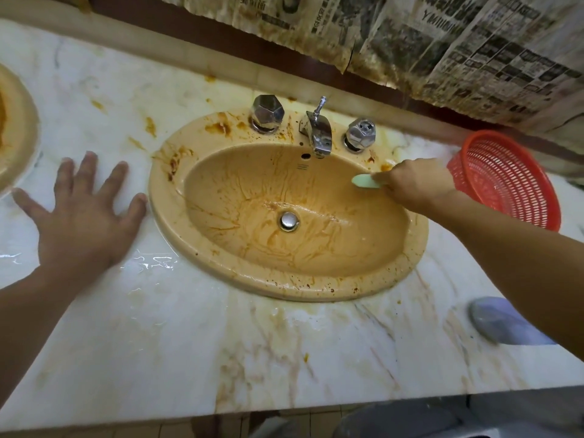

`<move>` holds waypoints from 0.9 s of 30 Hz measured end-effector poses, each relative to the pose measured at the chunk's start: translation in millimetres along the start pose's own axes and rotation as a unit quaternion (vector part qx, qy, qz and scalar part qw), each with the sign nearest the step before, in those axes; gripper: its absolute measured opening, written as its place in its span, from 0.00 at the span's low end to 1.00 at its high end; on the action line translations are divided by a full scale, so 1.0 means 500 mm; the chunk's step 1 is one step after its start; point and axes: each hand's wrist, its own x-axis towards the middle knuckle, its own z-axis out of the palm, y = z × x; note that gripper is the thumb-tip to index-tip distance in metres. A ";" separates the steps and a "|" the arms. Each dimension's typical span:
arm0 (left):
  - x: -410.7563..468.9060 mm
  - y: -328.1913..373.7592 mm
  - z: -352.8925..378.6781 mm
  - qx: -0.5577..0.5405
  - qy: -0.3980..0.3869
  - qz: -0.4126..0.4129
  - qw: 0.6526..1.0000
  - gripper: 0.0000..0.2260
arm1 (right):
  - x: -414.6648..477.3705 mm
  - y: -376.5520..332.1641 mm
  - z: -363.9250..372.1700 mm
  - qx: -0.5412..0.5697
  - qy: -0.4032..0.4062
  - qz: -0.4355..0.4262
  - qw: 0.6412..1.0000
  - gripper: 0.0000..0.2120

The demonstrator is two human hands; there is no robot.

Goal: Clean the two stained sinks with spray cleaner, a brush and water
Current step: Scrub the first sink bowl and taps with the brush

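At the middle of the marble counter (189, 343), the tan oval sink (284, 290) is sitting with its basin wet and streaked. Thin brown-orange trails are running down the walls toward the chrome drain (288, 220). Darker rust-coloured smears are clinging to the rim at the back left, and small specks are dotting the front rim. Orange blotches are also marking the counter left of the rim.

The right hand (417, 184) is gripping a pale green brush (366, 181), fingers curled round it, and is holding it at the basin's upper right wall, below the right knob (360, 134). The bristles are hidden, so contact cannot be confirmed. The left hand (79, 210) is lying flat on the wet counter just left of the sink, fingers spread wide, holding nothing.

A second sink (15, 121), also orange-stained, is showing at the left edge. A red basket (505, 181) is lying tilted just right of the right hand. Stained newspaper (442, 42) is hanging on the wall above the faucet (317, 131).
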 end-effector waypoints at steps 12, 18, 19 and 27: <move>-0.011 0.017 -0.015 0.035 0.000 0.000 0.999 0.29 | 0.030 -0.029 0.038 -0.030 0.053 -0.040 0.997 0.20; -0.011 0.019 -0.023 0.049 -0.013 -0.006 0.999 0.29 | 0.043 -0.065 0.078 -0.018 -0.055 -0.068 0.996 0.14; -0.011 0.021 -0.024 0.047 -0.014 -0.006 0.999 0.29 | 0.044 -0.067 0.072 -0.011 -0.081 -0.061 0.995 0.14; -0.012 0.023 -0.022 0.044 -0.010 -0.010 0.999 0.29 | 0.031 -0.062 0.078 0.019 -0.005 -0.046 0.999 0.16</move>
